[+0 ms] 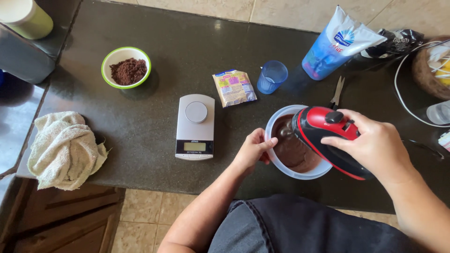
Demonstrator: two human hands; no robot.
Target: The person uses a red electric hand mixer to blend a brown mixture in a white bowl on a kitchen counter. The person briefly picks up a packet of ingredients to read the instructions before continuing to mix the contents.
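My right hand (377, 145) grips the handle of a red and black hand mixer (323, 129) held over a pale blue bowl (277, 161) of brown batter (293, 152). The beaters dip into the batter and look blurred. My left hand (253, 150) holds the bowl's near left rim, fingers curled on it. The bowl stands on a dark stone counter (150, 126) near its front edge.
A grey kitchen scale (195, 126) lies left of the bowl. Behind it are a small packet (234, 87), a blue cup (272, 76), scissors (337, 91), a blue and white bag (335, 44) and a green-rimmed bowl of brown powder (126, 68). A crumpled towel (63, 150) sits at the left edge.
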